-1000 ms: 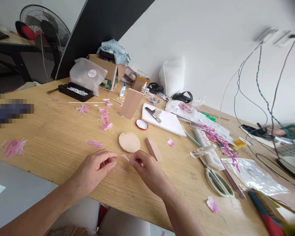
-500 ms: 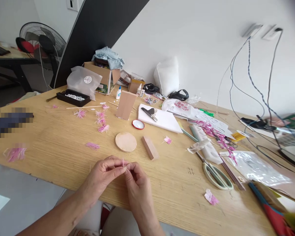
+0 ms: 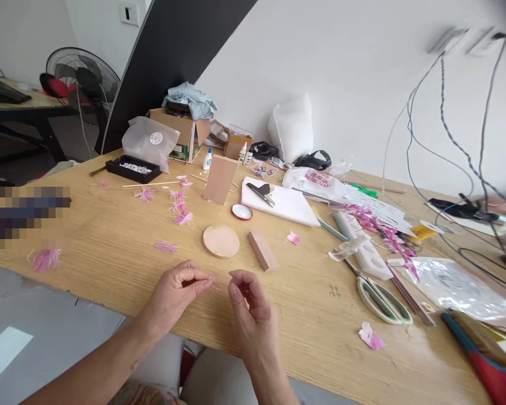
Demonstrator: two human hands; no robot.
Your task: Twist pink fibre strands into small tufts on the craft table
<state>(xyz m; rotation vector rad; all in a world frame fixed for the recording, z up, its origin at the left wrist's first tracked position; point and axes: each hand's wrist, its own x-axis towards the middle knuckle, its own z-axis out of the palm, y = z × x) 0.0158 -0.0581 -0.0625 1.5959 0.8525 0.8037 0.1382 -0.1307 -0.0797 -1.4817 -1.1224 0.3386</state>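
My left hand (image 3: 175, 292) hovers over the near part of the table, thumb and forefinger pinched on a thin pink strand (image 3: 213, 282) whose end pokes out past the fingertips. A small gap to the right is my right hand (image 3: 253, 315), fingers curled and thumb a little apart, with nothing visible in it. Beyond the hands lie a round wooden disc (image 3: 221, 241) and a rectangular wooden block (image 3: 263, 251). A small bundle of pink strands (image 3: 166, 247) rests left of the disc. Further off, an upright wooden board (image 3: 220, 180) stands behind a red-rimmed lid (image 3: 242, 212).
Scissors (image 3: 382, 298) and pink-white petals (image 3: 371, 336) lie at right, near a clear plastic bag (image 3: 455, 287). Fringed pink tufts (image 3: 183, 217) are scattered at left. A black tray (image 3: 134, 170), glue bottle (image 3: 207, 159) and cardboard box (image 3: 172, 129) stand at the back. Cables hang at right.
My hands were together at the fingertips around a pink strand; now they are apart, the right one drawn away to the right. The view has shifted slightly.
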